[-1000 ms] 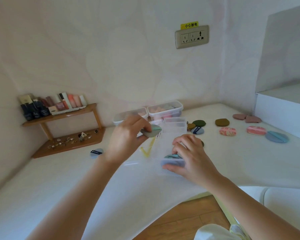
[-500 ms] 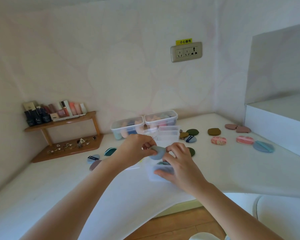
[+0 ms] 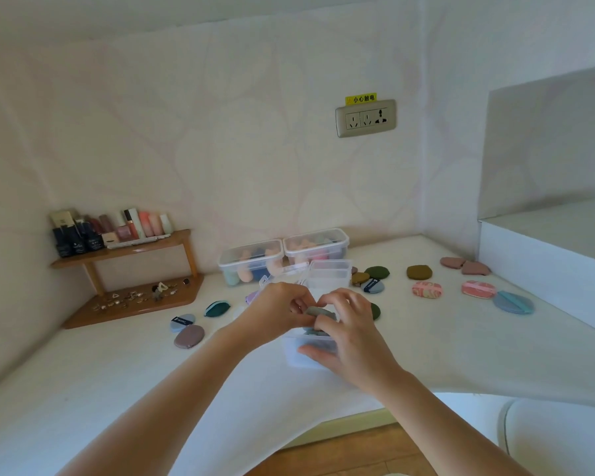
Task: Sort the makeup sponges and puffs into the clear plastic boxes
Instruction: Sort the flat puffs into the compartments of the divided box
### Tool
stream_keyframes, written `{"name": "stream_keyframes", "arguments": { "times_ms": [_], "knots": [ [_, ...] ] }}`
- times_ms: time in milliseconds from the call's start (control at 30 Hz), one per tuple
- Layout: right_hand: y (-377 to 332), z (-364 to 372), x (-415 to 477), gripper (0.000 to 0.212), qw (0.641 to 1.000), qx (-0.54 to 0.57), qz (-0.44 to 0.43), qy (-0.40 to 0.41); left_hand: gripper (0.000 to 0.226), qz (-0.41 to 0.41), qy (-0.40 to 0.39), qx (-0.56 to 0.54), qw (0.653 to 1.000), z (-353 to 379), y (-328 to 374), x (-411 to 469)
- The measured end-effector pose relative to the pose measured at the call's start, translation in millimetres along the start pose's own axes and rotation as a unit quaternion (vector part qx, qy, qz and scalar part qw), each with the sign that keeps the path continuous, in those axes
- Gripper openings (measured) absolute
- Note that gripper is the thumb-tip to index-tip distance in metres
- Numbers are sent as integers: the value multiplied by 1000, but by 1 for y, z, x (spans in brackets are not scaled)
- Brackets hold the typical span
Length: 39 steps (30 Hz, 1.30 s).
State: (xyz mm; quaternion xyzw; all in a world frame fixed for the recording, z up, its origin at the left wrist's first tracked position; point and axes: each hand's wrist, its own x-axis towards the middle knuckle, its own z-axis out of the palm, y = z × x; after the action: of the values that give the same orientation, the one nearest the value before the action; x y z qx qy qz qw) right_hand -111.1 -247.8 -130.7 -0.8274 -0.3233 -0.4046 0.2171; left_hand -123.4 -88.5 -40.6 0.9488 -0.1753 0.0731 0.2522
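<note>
Left hand pinches a grey-green puff, flat, long axis crosswise, atop the clear box the right hand clasps. Yellow label beyond the box: 小心触电.

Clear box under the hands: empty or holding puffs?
Not empty: dark puffs show through the clear box; a grey-green puff is held at its mouth.

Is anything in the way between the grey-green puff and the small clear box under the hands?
Nothing visible. The left hand pinches the grey-green puff right over the open top of the small clear box, which the right hand grips. Only puffs already inside lie beneath it.
</note>
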Motion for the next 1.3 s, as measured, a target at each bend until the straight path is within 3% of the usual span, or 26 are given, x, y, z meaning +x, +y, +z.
{"name": "stream_keyframes", "arguments": {
  "times_ms": [200,467,733,933,1167,1300],
  "knots": [
    [-1,0,-1,37,999,38,12,-5,14,-3,-87,53,995,-14,3,5],
    [2,1,-1,42,999,38,23,-16,11,15,-25,163,986,0,6,4],
    [1,0,0,41,998,59,28,-13,23,5,-91,283,955,-3,21,10],
    [-1,-3,1,49,998,32,44,27,38,3,-126,228,966,-7,19,0],
    [0,-4,3,53,997,47,53,18,42,-23,-41,107,993,-5,6,-17],
    [1,-11,7,67,975,170,141,26,60,-9,-69,76,995,-5,1,-27]
  ]
}}
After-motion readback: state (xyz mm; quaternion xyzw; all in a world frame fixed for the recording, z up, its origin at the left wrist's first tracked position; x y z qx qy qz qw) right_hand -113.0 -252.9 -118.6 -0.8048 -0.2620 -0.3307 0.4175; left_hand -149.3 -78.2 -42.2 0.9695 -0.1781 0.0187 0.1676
